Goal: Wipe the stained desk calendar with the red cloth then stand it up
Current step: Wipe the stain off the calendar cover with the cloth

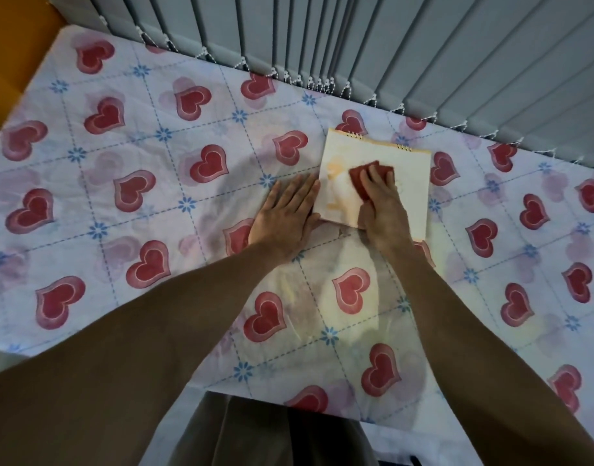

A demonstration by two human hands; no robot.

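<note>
Desk calendar (396, 176) flat on the heart cloth (127, 183), near the far edge, just below the grey blinds (423, 45). Wire rings along its far edge. White page up, with pale orange stains on its left part. Not standing, lying down.

Right hand (381, 203) on top of the calendar, palm down, fingers curled over the red cloth (366, 176) and pressing it onto the page. Red cloth bunched small, right beside the orange stains, touching the page. Part of it hidden under the fingers.

Left hand (289, 213) flat and open on the heart cloth, fingers straight and close together, holding nothing. Fingertips and thumb side touching the left edge of the calendar, beside its near left corner.

Both bare arms reaching in from the near side. Brown clothing low in the middle. Something orange at the far left corner, too blurred to name.
</note>
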